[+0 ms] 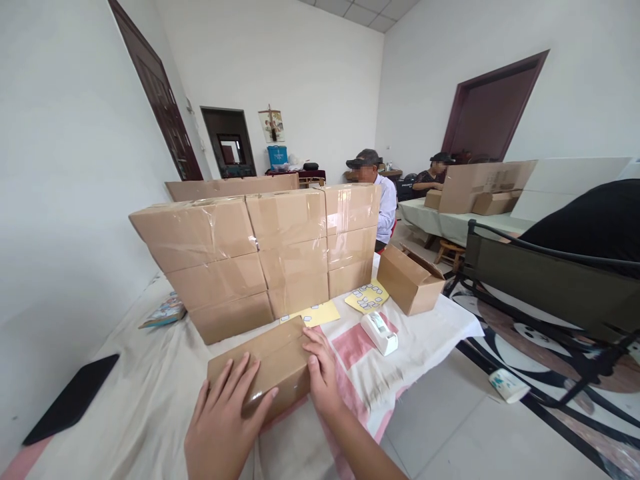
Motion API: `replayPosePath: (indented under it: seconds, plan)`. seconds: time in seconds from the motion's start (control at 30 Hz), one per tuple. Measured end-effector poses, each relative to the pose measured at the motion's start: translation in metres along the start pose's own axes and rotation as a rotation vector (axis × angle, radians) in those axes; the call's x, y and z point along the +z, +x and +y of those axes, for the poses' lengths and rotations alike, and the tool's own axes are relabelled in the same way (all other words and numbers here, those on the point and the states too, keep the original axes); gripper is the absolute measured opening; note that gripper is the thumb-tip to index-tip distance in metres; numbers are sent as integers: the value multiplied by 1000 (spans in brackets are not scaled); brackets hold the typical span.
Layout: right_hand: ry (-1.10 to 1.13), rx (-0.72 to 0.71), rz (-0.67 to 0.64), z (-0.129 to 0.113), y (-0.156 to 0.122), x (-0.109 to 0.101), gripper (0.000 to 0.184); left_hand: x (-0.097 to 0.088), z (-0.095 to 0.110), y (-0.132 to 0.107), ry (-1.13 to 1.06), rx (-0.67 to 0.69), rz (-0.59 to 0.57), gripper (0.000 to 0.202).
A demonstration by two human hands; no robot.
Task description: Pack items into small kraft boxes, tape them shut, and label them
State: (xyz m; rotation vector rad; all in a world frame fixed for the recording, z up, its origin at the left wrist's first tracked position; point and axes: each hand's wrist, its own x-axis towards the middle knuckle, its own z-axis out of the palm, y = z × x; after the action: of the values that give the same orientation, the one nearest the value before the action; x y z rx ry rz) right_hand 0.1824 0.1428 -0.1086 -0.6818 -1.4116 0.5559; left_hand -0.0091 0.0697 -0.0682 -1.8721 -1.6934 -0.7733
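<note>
A closed brown cardboard box (280, 357) lies on the cloth-covered table in front of me. My left hand (227, 407) rests on its top left part, fingers spread and thumb stretched along the near side. Around the right end of the same box curl the fingers of my right hand (320, 370), with its thumb against the near corner. A white tape dispenser (380, 333) stands to the right of my right hand. Just behind the box are a yellow sheet (323, 313) and another yellow sheet (367, 295) bearing small white labels.
Stacked, taped cartons (215, 230) form a wall across the table. An open carton (410, 277) stands at the right corner. A dark flat object (73, 400) and a booklet (165, 312) lie left. Two people sit beyond; a folding chair (545, 273) and paper cup (509, 385) are at right.
</note>
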Motion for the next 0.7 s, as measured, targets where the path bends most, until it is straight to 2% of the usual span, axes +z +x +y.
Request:
replayPosePath:
  seconds: [0.53, 0.6, 0.7]
  plan:
    - [0, 6, -9, 1, -1, 0, 25, 2, 0, 2, -64, -28, -23, 56]
    - [-6, -3, -8, 2, -1, -1, 25, -3, -3, 7, -129, -21, -28, 49]
    - [-27, 0, -6, 4, -1, -1, 26, -26, -13, 8, -240, -56, 4, 40]
